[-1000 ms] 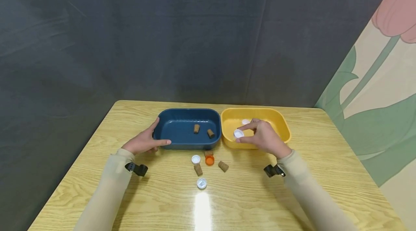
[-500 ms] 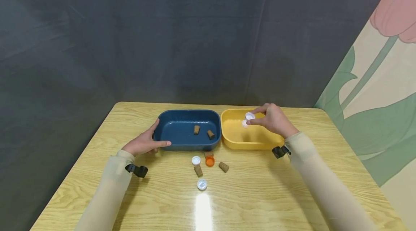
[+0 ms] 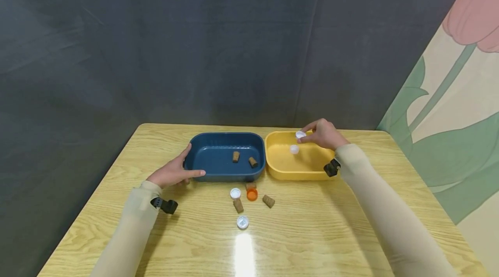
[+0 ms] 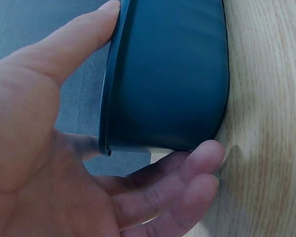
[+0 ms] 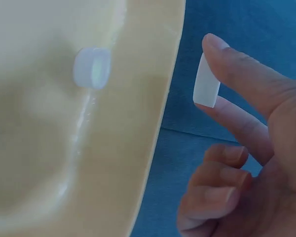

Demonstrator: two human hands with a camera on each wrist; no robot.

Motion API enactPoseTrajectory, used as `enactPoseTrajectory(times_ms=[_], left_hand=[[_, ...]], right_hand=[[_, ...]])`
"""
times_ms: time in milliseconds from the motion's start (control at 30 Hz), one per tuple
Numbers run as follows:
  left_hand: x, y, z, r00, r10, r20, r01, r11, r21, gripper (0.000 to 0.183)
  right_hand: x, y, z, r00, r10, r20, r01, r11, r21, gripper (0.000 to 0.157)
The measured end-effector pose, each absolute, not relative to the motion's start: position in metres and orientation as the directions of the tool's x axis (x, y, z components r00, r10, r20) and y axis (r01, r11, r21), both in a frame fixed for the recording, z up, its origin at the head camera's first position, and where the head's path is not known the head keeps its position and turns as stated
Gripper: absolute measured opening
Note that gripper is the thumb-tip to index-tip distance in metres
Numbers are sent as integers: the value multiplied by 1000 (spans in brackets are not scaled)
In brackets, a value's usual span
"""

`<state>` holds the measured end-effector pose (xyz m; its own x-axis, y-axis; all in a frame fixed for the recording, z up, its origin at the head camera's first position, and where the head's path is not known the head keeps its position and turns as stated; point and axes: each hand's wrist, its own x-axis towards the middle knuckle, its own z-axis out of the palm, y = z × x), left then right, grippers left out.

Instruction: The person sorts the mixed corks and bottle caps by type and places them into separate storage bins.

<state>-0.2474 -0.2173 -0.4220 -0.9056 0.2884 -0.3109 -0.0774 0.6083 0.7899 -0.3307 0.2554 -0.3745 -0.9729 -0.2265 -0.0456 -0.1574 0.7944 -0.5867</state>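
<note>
My right hand point(image 3: 326, 133) pinches a white bottle cap point(image 3: 300, 134) between thumb and index finger, above the far part of the yellow bin point(image 3: 296, 175). In the right wrist view this cap point(image 5: 206, 86) is edge-on, and the other fingers are curled beside it. A second whitish cap point(image 3: 294, 149) lies inside the yellow bin. My left hand point(image 3: 171, 173) holds the left end of the dark blue bin point(image 3: 224, 178), thumb along the front rim and index finger along the end. Lower fingers point(image 4: 187, 197) curl by its wall. Two corks point(image 3: 235, 156) lie in the blue bin.
In front of the bins lie an orange cap point(image 3: 252, 194), two white caps point(image 3: 235, 193) and several corks point(image 3: 268, 201) on the wooden table point(image 3: 195, 242). A dark curtain point(image 3: 218, 43) hangs behind the table's back edge. The bins stand side by side.
My right hand has carried the white cap from the yellow bin's front left toward its far rim. My left hand stays on the blue bin.
</note>
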Motion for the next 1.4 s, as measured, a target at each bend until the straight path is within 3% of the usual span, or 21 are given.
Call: enactPoseTrajectory(times_ms=[200, 667, 1400], left_hand=[[-247, -216, -422, -906, 289, -309, -77, 606, 792, 117], [-248, -217, -424, -907, 290, -305, -77, 599, 797, 118], [-248, -220, -425, -906, 295, -302, -75, 591, 803, 118]], right_hand=[[-340, 255, -383, -972, -216, -98, -124, 817, -563, 40], [-349, 252, -391, -962, -177, -210, -45, 857, -514, 50], [-355, 253, -397, -952, -158, -261, 7, 843, -538, 54]])
